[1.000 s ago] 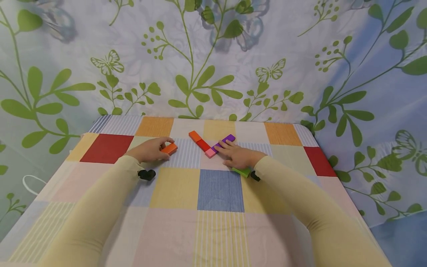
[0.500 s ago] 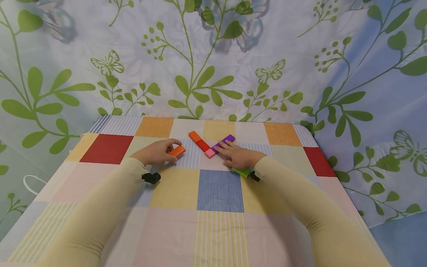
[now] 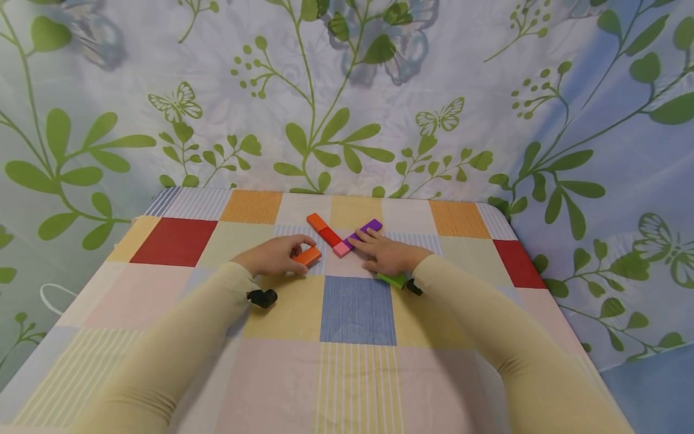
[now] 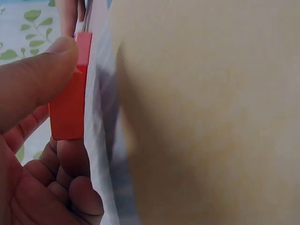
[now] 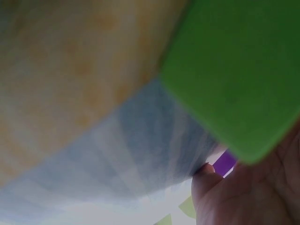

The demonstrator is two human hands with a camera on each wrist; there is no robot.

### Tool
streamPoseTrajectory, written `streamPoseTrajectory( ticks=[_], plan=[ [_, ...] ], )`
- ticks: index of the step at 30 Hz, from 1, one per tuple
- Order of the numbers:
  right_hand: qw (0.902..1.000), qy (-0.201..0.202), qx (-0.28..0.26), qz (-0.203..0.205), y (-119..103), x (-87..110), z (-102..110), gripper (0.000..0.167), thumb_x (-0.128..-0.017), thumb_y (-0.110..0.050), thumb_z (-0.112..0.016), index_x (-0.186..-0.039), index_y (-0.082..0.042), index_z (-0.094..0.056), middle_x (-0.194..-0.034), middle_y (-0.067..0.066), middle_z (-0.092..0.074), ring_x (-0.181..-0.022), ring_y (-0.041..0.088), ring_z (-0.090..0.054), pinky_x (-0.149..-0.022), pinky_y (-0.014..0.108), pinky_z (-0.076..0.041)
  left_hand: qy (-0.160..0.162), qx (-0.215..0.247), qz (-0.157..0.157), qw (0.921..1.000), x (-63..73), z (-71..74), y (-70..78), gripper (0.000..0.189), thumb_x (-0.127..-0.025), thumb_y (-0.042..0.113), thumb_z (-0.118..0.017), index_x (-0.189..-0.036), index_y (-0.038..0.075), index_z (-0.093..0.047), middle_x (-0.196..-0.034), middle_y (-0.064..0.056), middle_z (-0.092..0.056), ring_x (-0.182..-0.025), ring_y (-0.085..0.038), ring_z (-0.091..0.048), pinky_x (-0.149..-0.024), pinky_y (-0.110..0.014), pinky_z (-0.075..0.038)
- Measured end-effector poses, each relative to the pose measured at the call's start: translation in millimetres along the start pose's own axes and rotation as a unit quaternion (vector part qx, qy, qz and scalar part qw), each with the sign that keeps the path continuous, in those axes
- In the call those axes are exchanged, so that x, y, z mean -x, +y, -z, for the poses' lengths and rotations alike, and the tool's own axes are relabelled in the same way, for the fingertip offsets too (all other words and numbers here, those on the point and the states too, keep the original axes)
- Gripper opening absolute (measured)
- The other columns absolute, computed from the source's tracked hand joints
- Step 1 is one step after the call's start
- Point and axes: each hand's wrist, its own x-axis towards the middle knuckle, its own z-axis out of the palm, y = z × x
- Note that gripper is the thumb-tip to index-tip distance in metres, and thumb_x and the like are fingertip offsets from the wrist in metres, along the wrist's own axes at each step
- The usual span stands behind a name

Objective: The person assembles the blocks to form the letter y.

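Note:
My left hand (image 3: 271, 256) pinches an orange block (image 3: 308, 257) between thumb and fingers, just above or on the cloth; the same block (image 4: 68, 110) fills the grip in the left wrist view. My right hand (image 3: 394, 254) rests with its fingers extended over a purple block (image 3: 372, 225), hiding part of it. A green block (image 3: 393, 281) lies under the right wrist, and it looms large in the right wrist view. Between the hands, a second orange block (image 3: 315, 221), a red block (image 3: 330, 236) and a pink block (image 3: 341, 249) form a slanting row, whose pink end meets the purple block.
A patchwork cloth (image 3: 358, 310) covers the table. Behind it hangs a curtain (image 3: 217, 90) with green leaves and butterflies, which also runs down the right side. A white cord (image 3: 51, 301) loops beside the table's left edge.
The left hand has moved right and slightly toward the person with the orange block, coming nearer to the row of blocks. The right hand and the other blocks have stayed put.

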Motion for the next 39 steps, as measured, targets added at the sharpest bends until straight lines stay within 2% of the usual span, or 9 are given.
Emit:
streamPoseTrajectory(
  ticks=[9, 18, 24, 29, 35, 39],
  plan=[
    [1.0, 0.001, -0.003, 0.005, -0.6, 1.3, 2.3, 0.08, -0.108, -0.042, -0.053, -0.17, -0.034, -0.003, -0.179, 0.002, 0.007, -0.165, 0.034, 0.009, -0.131, 0.057, -0.014, -0.016, -0.012, -0.013, 0.9997, -8.3, -11.0, 13.5, 0.064, -0.09, 0.032, -0.084, -0.147, 0.021, -0.056, -0.11, -0.004, -0.066, -0.099, -0.022, -0.06, -0.093, -0.039, -0.052],
    [1.0, -0.001, -0.005, 0.001, -0.7, -0.6, 3.7, 0.079, -0.109, -0.042, -0.052, -0.17, -0.033, -0.002, -0.179, 0.003, 0.007, -0.165, 0.035, 0.009, -0.131, 0.058, -0.013, -0.023, -0.018, 0.006, 0.9996, -18.4, -17.6, 22.4, 0.065, -0.091, 0.032, -0.084, -0.148, 0.021, -0.055, -0.117, -0.006, -0.067, -0.105, -0.024, -0.061, -0.102, -0.045, -0.053],
    [1.0, -0.002, -0.001, 0.005, -2.1, 1.5, 5.1, 0.079, -0.109, -0.04, -0.052, -0.17, -0.031, -0.003, -0.179, 0.004, 0.006, -0.165, 0.036, 0.009, -0.131, 0.057, -0.013, -0.019, -0.024, 0.008, 0.9995, -21.2, -21.0, 26.4, 0.063, -0.091, 0.029, -0.084, -0.146, 0.019, -0.056, -0.112, -0.007, -0.066, -0.101, -0.024, -0.061, -0.097, -0.042, -0.052],
    [0.9999, -0.002, 0.001, 0.012, -3.6, 3.2, 5.2, 0.078, -0.11, -0.039, -0.052, -0.171, -0.028, -0.005, -0.179, 0.006, 0.005, -0.165, 0.037, 0.008, -0.132, 0.057, -0.012, -0.014, -0.014, 0.011, 0.9997, -20.1, -23.1, 27.2, 0.065, -0.089, 0.03, -0.086, -0.146, 0.019, -0.057, -0.114, -0.007, -0.066, -0.103, -0.024, -0.06, -0.099, -0.043, -0.051],
    [0.9999, 0.0, 0.009, 0.013, -3.3, 3.6, 3.4, 0.078, -0.11, -0.04, -0.051, -0.171, -0.028, -0.004, -0.179, 0.005, 0.006, -0.165, 0.037, 0.008, -0.132, 0.056, -0.012, -0.019, 0.004, 0.011, 0.9997, -16.5, -24.3, 22.6, 0.078, -0.086, 0.027, -0.088, -0.154, 0.018, -0.051, -0.117, -0.006, -0.064, -0.106, -0.023, -0.059, -0.103, -0.042, -0.05],
    [0.9999, 0.003, 0.003, 0.01, -2.8, 4.4, 2.5, 0.078, -0.109, -0.041, -0.052, -0.17, -0.03, -0.004, -0.179, 0.005, 0.005, -0.165, 0.037, 0.008, -0.131, 0.057, -0.013, -0.017, 0.007, 0.004, 0.9998, -15.6, -25.6, 20.0, 0.073, -0.089, 0.023, -0.086, -0.153, 0.016, -0.052, -0.119, -0.006, -0.065, -0.107, -0.022, -0.059, -0.105, -0.042, -0.05]
  ],
)
